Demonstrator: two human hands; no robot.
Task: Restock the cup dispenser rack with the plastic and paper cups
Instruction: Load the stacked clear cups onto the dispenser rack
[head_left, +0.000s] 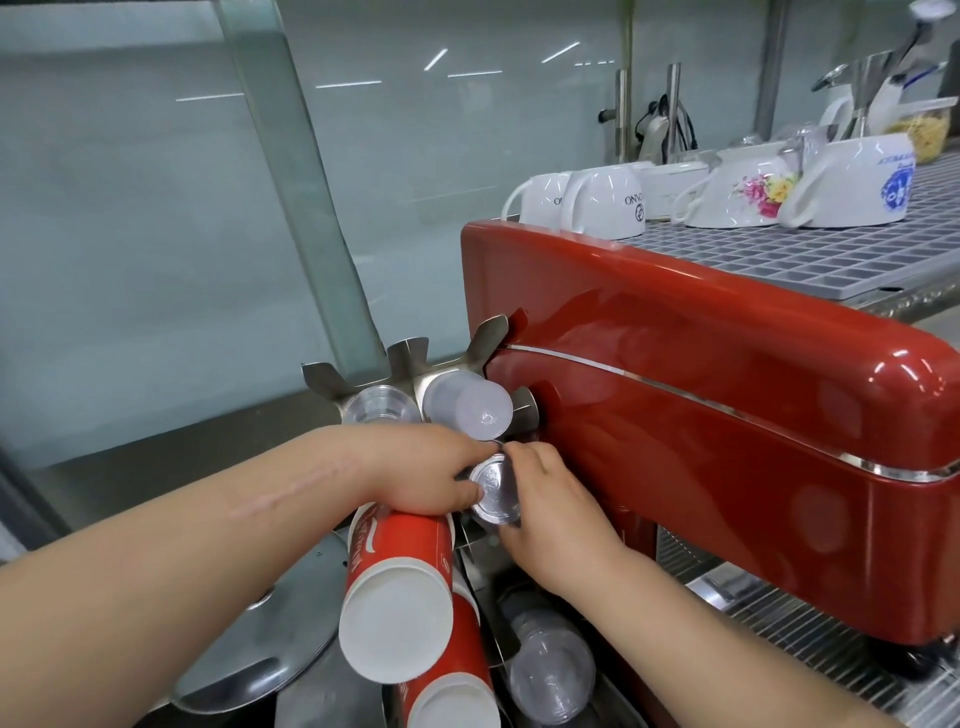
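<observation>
A steel cup dispenser rack (410, 358) with pronged slots stands left of a red coffee machine. Its top row holds a clear plastic cup stack (382, 408) and a frosted plastic cup stack (475, 410), bottoms facing me. Below them, a clear plastic cup stack (493, 491) sits in a middle slot; my left hand (421, 467) and my right hand (545, 499) both grip its end. Red paper cup stacks (397, 597) fill the slots lower left, one more (452, 686) beneath. Another clear cup stack (550, 670) lies at lower right.
The red coffee machine (727, 415) presses close on the right, with white mugs (602, 202) upside down on its top grille. A glass panel (156, 208) rises behind the rack. A round metal lid (270, 639) lies at lower left.
</observation>
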